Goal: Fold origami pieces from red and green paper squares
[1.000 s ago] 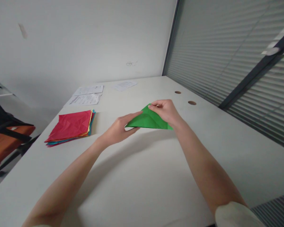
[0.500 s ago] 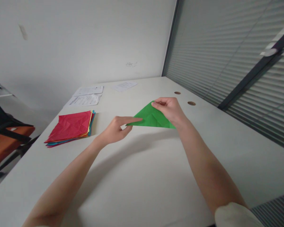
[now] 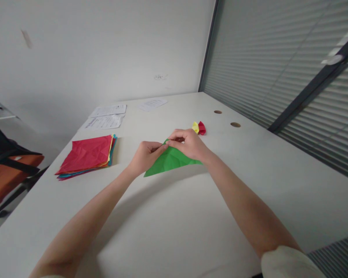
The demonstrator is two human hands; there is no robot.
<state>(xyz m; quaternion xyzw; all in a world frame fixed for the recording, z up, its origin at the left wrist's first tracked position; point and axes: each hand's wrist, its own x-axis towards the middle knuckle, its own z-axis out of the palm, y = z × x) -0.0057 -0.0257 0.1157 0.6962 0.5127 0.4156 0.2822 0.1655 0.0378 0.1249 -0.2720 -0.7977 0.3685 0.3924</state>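
We had the green paper (image 3: 169,163), folded to a triangle, near the middle of the bench (image 3: 191,216). Our left hand (image 3: 146,154) and right hand (image 3: 188,144) met at its top corner, fingers pinched on the paper (whether it lay flat or hung just above, we could not tell). We judged a fold at that corner to be in hand, and a next move called for matched edges and firm pressure along the crease.

Coloured paper stack (image 3: 85,155) at left; printed docs (image 3: 106,117) behind; sm. red/yellow folded bits (image 3: 199,127); orange chair (image 3: 5,175).
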